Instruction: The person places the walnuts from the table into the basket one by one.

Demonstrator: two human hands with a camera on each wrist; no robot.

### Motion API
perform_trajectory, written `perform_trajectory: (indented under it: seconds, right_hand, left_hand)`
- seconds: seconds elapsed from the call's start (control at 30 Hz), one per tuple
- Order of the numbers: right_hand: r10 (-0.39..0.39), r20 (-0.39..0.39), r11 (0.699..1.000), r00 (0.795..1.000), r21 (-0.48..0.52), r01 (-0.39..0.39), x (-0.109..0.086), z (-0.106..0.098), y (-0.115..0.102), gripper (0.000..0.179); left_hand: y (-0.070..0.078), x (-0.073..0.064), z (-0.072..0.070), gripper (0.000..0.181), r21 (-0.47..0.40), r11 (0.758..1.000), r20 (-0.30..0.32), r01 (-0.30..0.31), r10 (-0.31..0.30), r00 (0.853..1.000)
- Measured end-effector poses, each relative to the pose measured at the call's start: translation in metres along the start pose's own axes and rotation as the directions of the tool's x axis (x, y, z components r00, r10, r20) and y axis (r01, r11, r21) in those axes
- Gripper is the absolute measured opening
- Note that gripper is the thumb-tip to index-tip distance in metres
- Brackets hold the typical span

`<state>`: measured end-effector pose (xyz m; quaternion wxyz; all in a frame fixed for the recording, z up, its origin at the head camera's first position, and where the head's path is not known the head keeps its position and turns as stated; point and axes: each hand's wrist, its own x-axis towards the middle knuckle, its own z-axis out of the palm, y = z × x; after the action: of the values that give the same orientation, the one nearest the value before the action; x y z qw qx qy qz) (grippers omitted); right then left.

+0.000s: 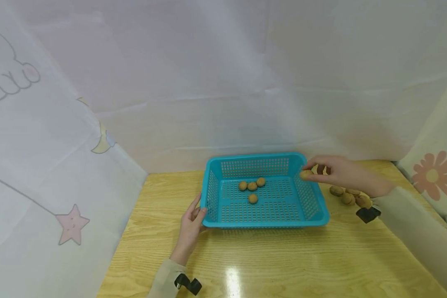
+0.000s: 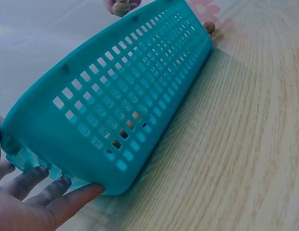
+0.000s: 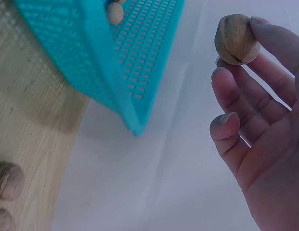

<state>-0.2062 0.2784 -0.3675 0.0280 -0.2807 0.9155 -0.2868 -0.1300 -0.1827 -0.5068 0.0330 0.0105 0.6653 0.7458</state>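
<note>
A blue plastic basket (image 1: 264, 224) with perforated walls rests on the table. My left hand (image 1: 189, 229) holds its left end, thumb over the rim and fingers against the outer wall, as the left wrist view shows at the basket's corner (image 2: 53, 159). Between thumb and fingertips, my right hand (image 1: 344, 174) pinches a walnut (image 3: 237, 39) at the basket's right rim in the head view. Several walnuts (image 1: 253, 199) lie on the basket floor, near its middle and left. Beneath the right forearm, a small pile of walnuts (image 1: 348, 198) sits on the table.
The wood-grain table (image 1: 268, 260) extends in front of the basket. Pale cloth (image 1: 216, 82) hangs behind it, and printed cloth panels stand at the left and right sides. Each sleeve has a black wrist mount (image 1: 368, 214) near its cuff.
</note>
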Motion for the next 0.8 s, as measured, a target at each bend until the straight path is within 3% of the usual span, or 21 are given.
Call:
perform_trajectory:
  seconds: [0.23,0.63,0.8]
  right_hand:
    - [-0.04,0.027,0.999,0.999,0.0,0.04,0.026,0.013,-0.005,0.023]
    - [-0.103,0.05,0.994,0.993,0.024,0.102,0.059,0.042,-0.005,0.034]
    - [-0.088,0.083,0.995,0.993,0.054,0.083,0.073,0.057,-0.002,0.032]
  left_hand:
    - [0.0,-0.001,0.0,0.065,0.003,1.0,0.011,-0.005,0.005,1.0]
    - [0.001,-0.001,0.0,0.064,-0.011,1.0,0.009,0.009,-0.009,1.0]
    - [0.001,-0.001,0.0,0.064,-0.01,1.0,0.006,0.009,-0.009,1.0]
